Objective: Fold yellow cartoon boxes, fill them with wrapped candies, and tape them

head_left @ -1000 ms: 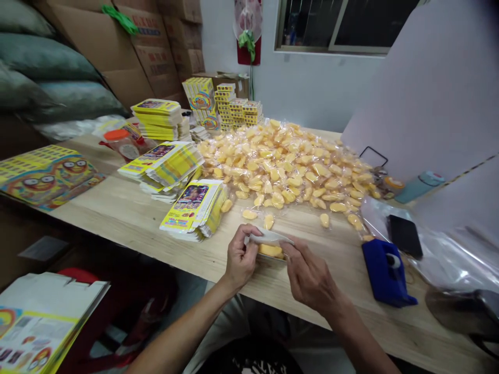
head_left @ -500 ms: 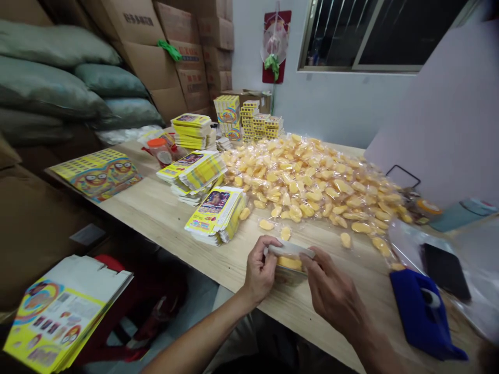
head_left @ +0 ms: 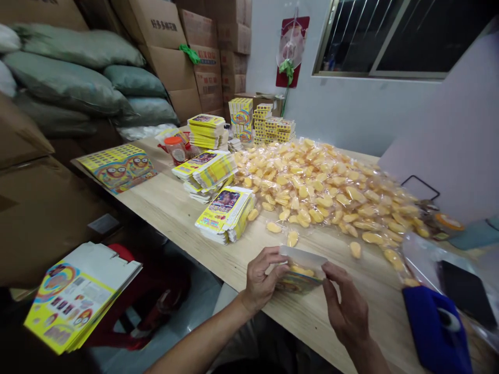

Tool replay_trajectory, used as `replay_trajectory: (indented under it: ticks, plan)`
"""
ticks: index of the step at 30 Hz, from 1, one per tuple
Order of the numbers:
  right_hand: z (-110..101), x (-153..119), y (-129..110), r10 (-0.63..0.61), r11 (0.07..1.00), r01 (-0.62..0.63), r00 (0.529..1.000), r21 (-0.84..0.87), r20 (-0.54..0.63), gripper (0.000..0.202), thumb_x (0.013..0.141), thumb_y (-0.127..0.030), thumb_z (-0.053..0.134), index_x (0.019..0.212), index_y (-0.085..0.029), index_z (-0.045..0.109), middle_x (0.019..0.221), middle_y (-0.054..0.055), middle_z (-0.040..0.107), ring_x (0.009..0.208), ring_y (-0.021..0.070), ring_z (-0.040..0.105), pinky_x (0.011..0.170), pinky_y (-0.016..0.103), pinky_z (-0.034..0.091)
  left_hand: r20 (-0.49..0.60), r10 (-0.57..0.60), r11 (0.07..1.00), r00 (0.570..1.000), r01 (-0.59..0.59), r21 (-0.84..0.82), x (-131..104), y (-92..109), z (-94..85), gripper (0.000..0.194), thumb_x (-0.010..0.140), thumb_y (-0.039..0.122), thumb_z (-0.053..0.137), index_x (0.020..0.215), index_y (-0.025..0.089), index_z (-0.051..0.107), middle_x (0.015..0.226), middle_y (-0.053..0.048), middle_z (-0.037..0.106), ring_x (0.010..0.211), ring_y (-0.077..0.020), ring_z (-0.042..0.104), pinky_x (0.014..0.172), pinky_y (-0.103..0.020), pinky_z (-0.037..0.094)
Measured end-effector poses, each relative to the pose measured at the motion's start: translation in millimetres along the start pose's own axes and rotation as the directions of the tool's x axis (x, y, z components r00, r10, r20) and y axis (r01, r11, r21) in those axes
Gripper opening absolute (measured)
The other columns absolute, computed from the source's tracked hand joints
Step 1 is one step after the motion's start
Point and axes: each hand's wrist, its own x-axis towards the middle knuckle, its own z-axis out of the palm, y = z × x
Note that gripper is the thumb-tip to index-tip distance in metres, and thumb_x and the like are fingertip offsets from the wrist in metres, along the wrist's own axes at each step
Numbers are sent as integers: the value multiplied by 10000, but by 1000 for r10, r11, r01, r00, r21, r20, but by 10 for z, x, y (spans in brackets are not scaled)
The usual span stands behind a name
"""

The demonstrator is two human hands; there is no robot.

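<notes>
A small printed cardboard box (head_left: 298, 285) is held in front of me above the near table edge, its white flap (head_left: 302, 254) standing up along the far side. Through the open top, yellow pieces (head_left: 301, 270) show inside. My left hand (head_left: 262, 278) is closed round the box's left end, thumb on the near side. At the right end, my right hand (head_left: 345, 298) pinches the corner near the flap with its fingertips. Just beyond the box lie loose wrapped yellow pieces (head_left: 292, 238), and a big heap of them (head_left: 312, 187) spreads behind.
Stacks of flat yellow cartons (head_left: 226, 210) stand left of the heap, with filled boxes (head_left: 241, 117) at the back. A blue tape dispenser (head_left: 436, 324) and a black phone (head_left: 468, 291) lie at right. More flat cartons (head_left: 78, 296) rest on a red stool (head_left: 120, 253).
The flap, folded low between my hands before, now stands raised and wider. My right hand has shifted outward to the box's right end. The whole view has turned slightly left.
</notes>
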Motion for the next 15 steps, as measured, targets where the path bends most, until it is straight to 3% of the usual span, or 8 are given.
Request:
replay_trajectory:
  ticks: [3,6,8,10,13,15]
  plan:
    - [-59,98,10,-62,998,57,990,40,128,263,974,-112,473,1174,-229,597,1195,130,623,1143,258,635,912,415,582,157,34,998,987,-26,-50,79,35,-81,167,945,204,628,1065,214,744,1083,-106,722,1019,-219,672,899,-342,515]
    - [-138,178,8,-28,996,10,977,87,210,193,988,-166,477,1094,-246,617,1137,107,619,1075,236,649,851,360,586,218,-111,970,970,153,-188,123,64,-101,224,923,246,674,1146,220,681,1004,-73,701,929,-182,653,854,-305,509]
    - [-189,187,21,4,996,-25,974,90,226,218,986,-234,507,1179,-264,604,1075,86,636,976,221,669,780,326,596,233,-217,910,948,283,-302,145,84,-96,433,901,307,712,1308,248,576,986,-51,680,872,-160,639,802,-276,510]
    - [-227,171,55,36,997,-49,980,65,195,359,968,-305,545,1324,-263,542,1004,72,647,859,212,682,691,303,603,281,-237,890,930,324,-321,179,111,-100,470,910,361,698,1345,239,571,1012,-68,683,872,-166,647,785,-276,516]
    - [-248,149,139,-19,999,8,979,52,201,368,950,-311,549,1316,-274,552,960,64,667,789,211,702,631,288,610,347,-122,953,930,208,-222,241,153,-141,288,964,394,608,1117,187,737,1047,-132,720,956,-219,679,869,-340,533]
    - [-241,147,192,-143,990,137,965,44,219,272,946,-266,522,1200,-292,618,1029,78,693,855,225,724,668,298,622,375,-9,978,927,86,-190,260,167,-171,290,945,422,631,1060,192,765,1088,-159,738,1014,-253,697,920,-383,538]
